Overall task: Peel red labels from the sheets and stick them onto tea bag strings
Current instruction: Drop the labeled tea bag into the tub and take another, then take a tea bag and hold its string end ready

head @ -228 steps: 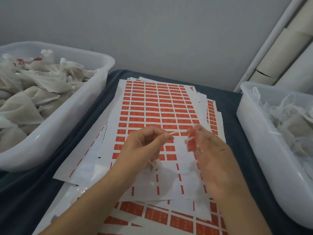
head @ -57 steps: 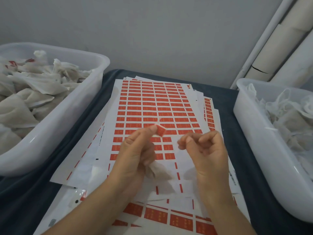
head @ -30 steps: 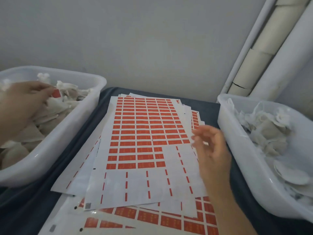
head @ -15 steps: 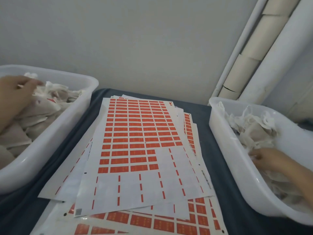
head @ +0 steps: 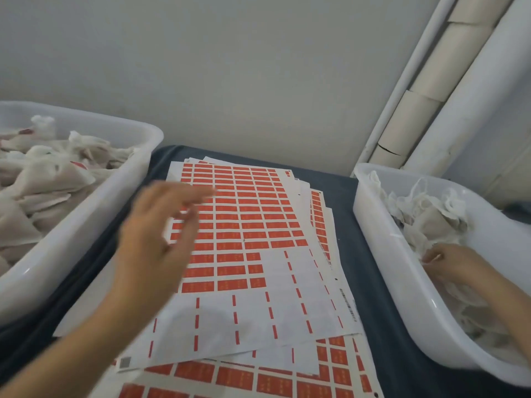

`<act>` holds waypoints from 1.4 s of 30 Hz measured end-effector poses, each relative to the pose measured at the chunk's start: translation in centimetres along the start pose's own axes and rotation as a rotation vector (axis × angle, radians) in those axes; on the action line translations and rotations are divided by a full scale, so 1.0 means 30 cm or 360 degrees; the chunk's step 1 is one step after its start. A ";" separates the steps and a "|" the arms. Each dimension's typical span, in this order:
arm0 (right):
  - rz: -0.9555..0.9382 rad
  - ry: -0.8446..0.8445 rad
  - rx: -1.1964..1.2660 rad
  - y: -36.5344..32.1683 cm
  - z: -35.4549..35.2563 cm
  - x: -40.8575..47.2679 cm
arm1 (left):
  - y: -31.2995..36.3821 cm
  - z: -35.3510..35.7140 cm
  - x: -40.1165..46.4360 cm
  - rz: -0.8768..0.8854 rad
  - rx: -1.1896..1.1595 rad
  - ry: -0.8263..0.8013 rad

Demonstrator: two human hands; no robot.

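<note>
Head view: at the left edge of the dark-covered table (head: 342,191), a white tub (head: 86,225) is seen heaped with tea bags (head: 43,179), some already red-tagged. The left hand (head: 155,239) is held over the top label sheet (head: 258,282), blurred, fingers loosely spread, nothing gripped. Red labels (head: 244,216) fill the sheet's far rows; the near rows are peeled. At the right edge, the right hand (head: 448,262) is sunk among untagged bags (head: 431,219) in the right tub (head: 382,254); its grasp cannot be told. One bag should be drawn out by its string, untangled.
</note>
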State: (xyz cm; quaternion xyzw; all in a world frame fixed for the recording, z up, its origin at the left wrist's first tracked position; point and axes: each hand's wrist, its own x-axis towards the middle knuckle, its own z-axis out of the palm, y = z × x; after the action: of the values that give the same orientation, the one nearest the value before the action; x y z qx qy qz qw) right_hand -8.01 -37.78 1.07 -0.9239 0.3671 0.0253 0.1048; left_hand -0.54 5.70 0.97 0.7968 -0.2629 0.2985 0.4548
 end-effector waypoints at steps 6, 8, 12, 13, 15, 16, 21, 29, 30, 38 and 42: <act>-0.0285 0.0047 0.0225 -0.019 0.032 -0.006 | 0.038 0.213 -0.106 -0.0481 -0.0216 -0.0290; -0.0329 -0.0024 0.0072 -0.018 0.058 0.012 | -0.003 0.215 -0.119 -0.0498 -0.0152 -0.0356; -0.0226 0.0304 0.0297 -0.003 0.036 0.036 | -0.041 0.196 -0.126 -0.0583 -0.0135 -0.0324; -0.0225 0.0418 0.0296 0.005 0.030 0.042 | -0.050 0.196 -0.125 -0.0607 -0.0137 -0.0288; -0.0151 0.0360 0.0151 0.010 0.026 0.046 | -0.045 0.197 -0.121 -0.0635 -0.0126 -0.0255; -0.0098 0.0228 0.0050 0.007 0.033 0.049 | -0.041 0.197 -0.119 -0.0652 -0.0148 -0.0259; -0.0080 0.0184 -0.0044 -0.021 0.067 0.064 | -0.042 0.198 -0.115 -0.0688 -0.0149 -0.0275; 0.0112 0.0164 0.0839 -0.066 0.002 0.059 | -0.045 0.200 -0.121 -0.0686 -0.0177 -0.0281; 0.0171 0.0094 0.1031 -0.069 -0.003 0.050 | -0.047 0.201 -0.122 -0.0688 -0.0176 -0.0276; 0.0299 0.0229 0.1388 -0.038 -0.081 0.030 | -0.054 0.210 -0.123 -0.0662 -0.0169 -0.0270; -0.0075 0.0492 0.1685 -0.094 -0.209 -0.076 | -0.037 0.201 -0.119 -0.0627 -0.0205 -0.0281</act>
State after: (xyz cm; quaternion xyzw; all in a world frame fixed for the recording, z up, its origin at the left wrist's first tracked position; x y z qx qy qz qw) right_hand -7.93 -35.59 7.98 -0.7460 0.3201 -0.3010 0.5005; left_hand -0.79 1.40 -4.69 0.8252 -0.1594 0.1157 0.5294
